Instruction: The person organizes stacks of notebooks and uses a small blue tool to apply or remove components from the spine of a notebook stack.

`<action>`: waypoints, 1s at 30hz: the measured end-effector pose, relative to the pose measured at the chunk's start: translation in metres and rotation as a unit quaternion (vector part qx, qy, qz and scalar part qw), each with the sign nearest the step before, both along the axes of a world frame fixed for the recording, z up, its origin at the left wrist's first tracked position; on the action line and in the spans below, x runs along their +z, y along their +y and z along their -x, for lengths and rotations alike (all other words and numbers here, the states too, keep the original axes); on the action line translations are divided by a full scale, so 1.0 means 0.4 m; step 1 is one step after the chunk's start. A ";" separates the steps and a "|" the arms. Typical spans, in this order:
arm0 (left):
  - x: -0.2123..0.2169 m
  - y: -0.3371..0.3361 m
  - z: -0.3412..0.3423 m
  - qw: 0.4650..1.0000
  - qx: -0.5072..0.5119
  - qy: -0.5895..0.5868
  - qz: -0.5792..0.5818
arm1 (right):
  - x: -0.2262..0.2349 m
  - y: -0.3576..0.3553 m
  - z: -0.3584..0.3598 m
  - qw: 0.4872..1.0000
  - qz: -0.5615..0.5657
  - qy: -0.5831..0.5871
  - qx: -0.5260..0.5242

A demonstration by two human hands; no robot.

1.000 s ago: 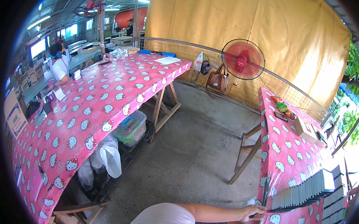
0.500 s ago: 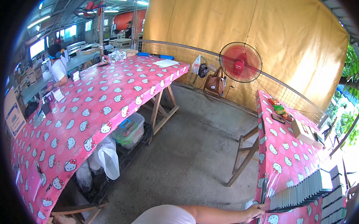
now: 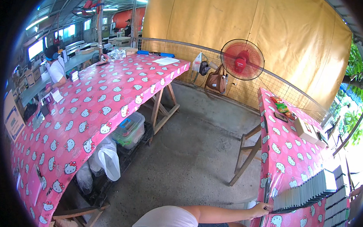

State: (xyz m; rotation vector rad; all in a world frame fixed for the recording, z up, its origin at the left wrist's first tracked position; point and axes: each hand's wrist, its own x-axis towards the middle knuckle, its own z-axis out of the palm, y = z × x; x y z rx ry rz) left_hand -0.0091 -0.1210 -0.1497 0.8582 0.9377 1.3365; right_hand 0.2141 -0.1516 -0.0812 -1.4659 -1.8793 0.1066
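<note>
At the lower right, my left hand [image 3: 260,210] reaches across to the near end of a long row of thin, pale booklet-like pieces with dark edges [image 3: 302,195]. Its fingers are curled together against that end piece. The row leans in a fanned line on the right table [image 3: 276,173], covered in pink cartoon-print plastic. Beside it lie several more dark-edged stacks [image 3: 335,213]. My right hand [image 3: 359,192] shows only in part at the dim right rim, next to those stacks; its fingers are not clear.
Farther along this table are snack packets [image 3: 282,108], a dark phone [image 3: 281,117] and an open box [image 3: 306,132]. Across the concrete floor [image 3: 188,153] stands a larger pink-covered table [image 3: 106,99], with a plastic bin [image 3: 129,129] below. A person [image 3: 56,67] works beyond it.
The view has shifted slightly. My left hand stays at the near end of the row, its forearm a little higher in the picture. More of my leg shows below the arm.
</note>
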 end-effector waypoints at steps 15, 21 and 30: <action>-0.004 0.043 -0.008 0.973 -0.023 0.217 -0.081 | 0.012 -0.019 0.006 1.000 0.022 -0.018 -0.006; 0.023 0.048 0.003 0.994 -0.034 0.080 -0.063 | -0.081 0.067 -0.063 1.000 0.005 -0.018 0.011; 0.110 0.032 0.023 0.998 0.047 0.026 -0.036 | 0.046 0.039 0.089 0.993 0.025 -0.110 0.025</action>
